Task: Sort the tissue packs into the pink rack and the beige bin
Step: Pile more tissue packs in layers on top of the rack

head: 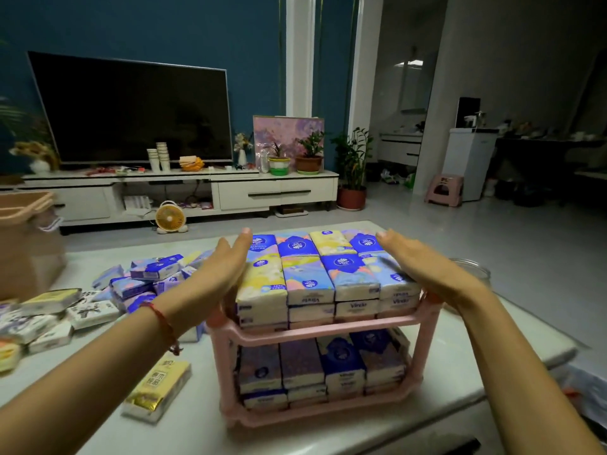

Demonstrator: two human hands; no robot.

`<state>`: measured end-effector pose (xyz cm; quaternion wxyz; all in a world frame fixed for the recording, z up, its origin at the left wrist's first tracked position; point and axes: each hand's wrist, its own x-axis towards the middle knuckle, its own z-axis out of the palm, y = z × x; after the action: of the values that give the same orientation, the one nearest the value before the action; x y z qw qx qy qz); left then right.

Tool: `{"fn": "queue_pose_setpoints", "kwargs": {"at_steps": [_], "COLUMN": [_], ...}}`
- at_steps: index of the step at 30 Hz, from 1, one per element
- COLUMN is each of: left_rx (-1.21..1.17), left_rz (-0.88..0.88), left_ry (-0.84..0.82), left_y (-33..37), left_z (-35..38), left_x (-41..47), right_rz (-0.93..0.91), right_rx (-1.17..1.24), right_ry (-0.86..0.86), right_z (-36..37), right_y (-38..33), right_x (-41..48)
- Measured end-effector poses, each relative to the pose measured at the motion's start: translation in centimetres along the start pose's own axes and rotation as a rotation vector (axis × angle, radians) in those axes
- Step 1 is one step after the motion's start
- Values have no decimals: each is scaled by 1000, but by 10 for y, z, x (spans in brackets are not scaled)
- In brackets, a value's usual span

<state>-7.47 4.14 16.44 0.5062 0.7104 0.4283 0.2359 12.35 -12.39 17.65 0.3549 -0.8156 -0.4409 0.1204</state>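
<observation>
In the head view, the pink rack (219,366) is seen standing near the front edge of the table (492,339), right of its middle. Both of its shelves are filled with tissue packs. The upper stack of packs (312,274) is piled above the shelf rim, and the lower packs (328,362) are packed tightly beneath it.

The upper stack is flanked by both hands. The left hand (223,270) is held flat against the stack's left side, fingers straight and together, nothing gripped. The right hand (417,261) is laid flat along the stack's right upper edge, fingers likewise straight, nothing gripped.

Loose tissue packs (144,277) are heaped toward the table's left edge, just beyond the left forearm. A gold pack (157,392) is laid near the front edge, left of the rack.

The beige bin (26,244) is seen at the table's far left corner. Whether it is set on the table cannot be told.
</observation>
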Motion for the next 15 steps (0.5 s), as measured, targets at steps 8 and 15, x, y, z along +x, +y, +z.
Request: {"fn": "queue_pose_setpoints", "kwargs": {"at_steps": [8, 15], "left_rx": [360, 36], "left_rz": [86, -20], "left_ry": [148, 7], "left_y": [4, 4], "left_z": [16, 0], "left_x": [2, -7], "right_rz": [-32, 41], "right_rx": [-262, -183], "right_ry": [39, -7], "right_z": [8, -1], "right_y": [7, -3], "right_x": [11, 0]}}
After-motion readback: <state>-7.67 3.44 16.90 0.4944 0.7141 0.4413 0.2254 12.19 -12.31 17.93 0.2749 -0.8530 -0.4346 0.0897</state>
